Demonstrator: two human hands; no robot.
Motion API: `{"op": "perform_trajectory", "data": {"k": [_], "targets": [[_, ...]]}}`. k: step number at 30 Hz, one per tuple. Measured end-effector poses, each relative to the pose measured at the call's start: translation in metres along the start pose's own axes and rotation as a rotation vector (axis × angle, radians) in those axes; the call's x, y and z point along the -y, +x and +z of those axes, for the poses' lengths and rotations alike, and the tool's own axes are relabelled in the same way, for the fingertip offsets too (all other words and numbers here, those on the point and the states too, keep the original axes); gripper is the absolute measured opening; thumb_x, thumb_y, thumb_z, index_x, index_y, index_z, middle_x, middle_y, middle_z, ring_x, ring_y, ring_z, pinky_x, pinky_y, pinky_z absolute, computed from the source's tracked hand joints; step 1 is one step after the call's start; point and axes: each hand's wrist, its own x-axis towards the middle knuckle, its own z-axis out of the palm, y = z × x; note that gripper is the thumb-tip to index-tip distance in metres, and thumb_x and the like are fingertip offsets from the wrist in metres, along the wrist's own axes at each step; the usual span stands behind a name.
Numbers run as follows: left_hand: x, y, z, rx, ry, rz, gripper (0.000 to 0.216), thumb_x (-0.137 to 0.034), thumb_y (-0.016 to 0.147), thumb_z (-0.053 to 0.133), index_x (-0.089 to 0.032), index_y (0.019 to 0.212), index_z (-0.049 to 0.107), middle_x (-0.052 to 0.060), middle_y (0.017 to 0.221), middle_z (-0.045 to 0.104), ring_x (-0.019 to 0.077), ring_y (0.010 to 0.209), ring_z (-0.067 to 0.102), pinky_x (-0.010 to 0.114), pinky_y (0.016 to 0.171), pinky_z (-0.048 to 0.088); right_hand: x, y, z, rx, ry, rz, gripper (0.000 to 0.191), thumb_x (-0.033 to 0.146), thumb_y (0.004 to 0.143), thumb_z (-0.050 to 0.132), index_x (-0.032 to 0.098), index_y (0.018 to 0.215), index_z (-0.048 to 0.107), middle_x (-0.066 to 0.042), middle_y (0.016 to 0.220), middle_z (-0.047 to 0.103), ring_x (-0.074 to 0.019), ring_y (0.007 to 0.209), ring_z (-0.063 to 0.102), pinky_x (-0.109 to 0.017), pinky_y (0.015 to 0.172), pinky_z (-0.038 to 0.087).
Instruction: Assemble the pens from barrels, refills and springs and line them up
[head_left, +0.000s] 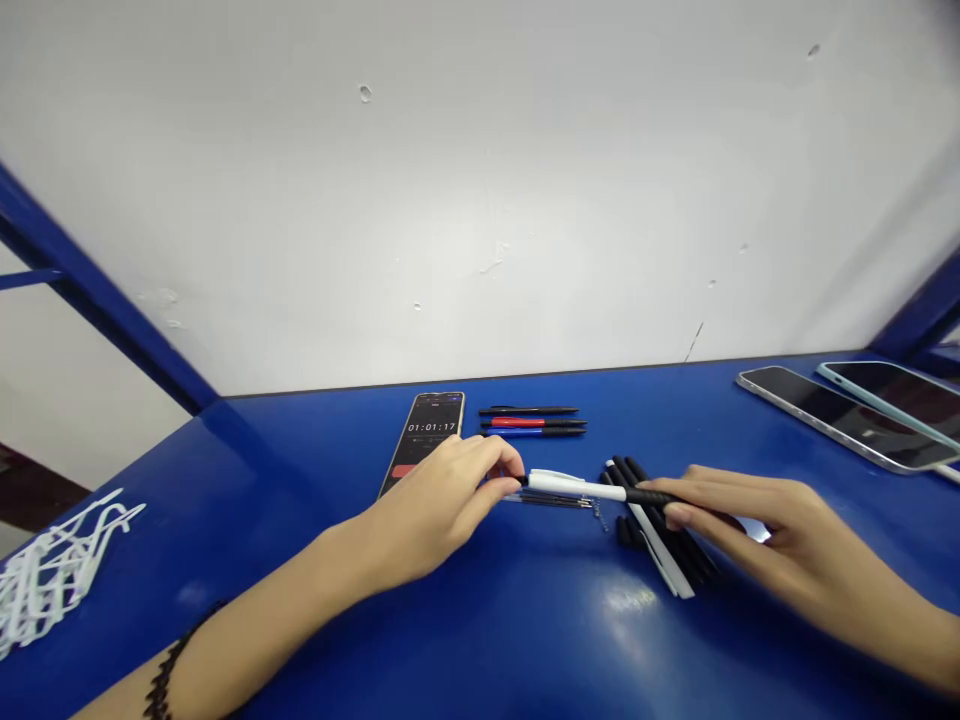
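Note:
A ballpoint pen (577,486) with a white barrel, a clip and a black grip is held level between my two hands. My left hand (439,505) pinches the small black piece at its left end. Thumb and fingers of my right hand (780,525) close on the black grip at the other end. Below the pen lie several thin refills (555,501) and a little heap of springs (600,515). Just left of my right hand is a pile of black pen parts (686,555) with a white barrel (661,552) among them.
Behind my hands lie a black pen (529,410), a red pen (517,422) and a blue pen (517,432). A phone (431,425) showing a timer is partly hidden by my left hand. Two phones (825,415) rest at right; white strips (52,580) lie left on the blue table (465,640).

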Motion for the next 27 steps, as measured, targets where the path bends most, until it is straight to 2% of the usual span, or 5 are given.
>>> {"op": "perform_trajectory", "data": {"k": [7,12,16,21,27], "targets": [[0.003,0.005,0.01,-0.138,-0.505,-0.168,0.005,-0.02,0.073,0.06,-0.017,0.071,0.063,-0.001,0.069,0.06,0.0098,0.059,0.053,0.019,0.053,0.04,0.004,0.0,0.002,-0.024,-0.001,-0.032,0.027,0.032,0.087,0.043,0.024,0.099,0.065,0.0,0.062,0.059,-0.0121,0.05,0.049,-0.022,0.045,0.039],[-0.005,0.004,0.026,-0.369,-0.878,-0.332,0.011,-0.02,0.062,0.071,-0.014,0.058,0.061,-0.001,0.053,0.062,0.0085,0.048,0.053,0.017,0.046,0.042,0.006,-0.004,0.01,-0.103,0.014,-0.069,0.024,0.028,0.085,0.046,0.026,0.101,0.064,0.0,0.065,0.061,-0.0141,0.057,0.055,-0.022,0.047,0.041],[-0.013,0.002,0.041,-0.583,-0.948,-0.412,0.011,-0.021,0.063,0.071,-0.013,0.06,0.065,0.0,0.055,0.064,0.0073,0.05,0.053,0.015,0.049,0.044,0.012,-0.006,0.017,-0.18,0.045,-0.044,0.022,0.026,0.085,0.047,0.025,0.1,0.064,0.0,0.069,0.063,-0.014,0.06,0.056,-0.022,0.051,0.043],[-0.026,0.002,0.045,-0.679,-1.014,-0.491,0.012,-0.024,0.064,0.07,-0.013,0.065,0.066,0.0,0.056,0.064,0.0064,0.047,0.052,0.015,0.048,0.045,0.024,-0.007,0.023,-0.19,0.1,-0.002,0.021,0.024,0.086,0.045,0.02,0.096,0.064,0.0,0.061,0.056,-0.0118,0.051,0.05,-0.022,0.048,0.04],[-0.021,0.005,0.024,-0.585,-0.843,-0.297,0.013,-0.026,0.069,0.066,-0.014,0.069,0.06,0.0,0.057,0.063,0.0094,0.047,0.056,0.017,0.043,0.045,0.023,0.004,0.014,-0.205,0.049,-0.021,0.023,0.025,0.086,0.044,0.019,0.099,0.063,-0.001,0.067,0.059,-0.0134,0.059,0.053,-0.024,0.056,0.042]]}}
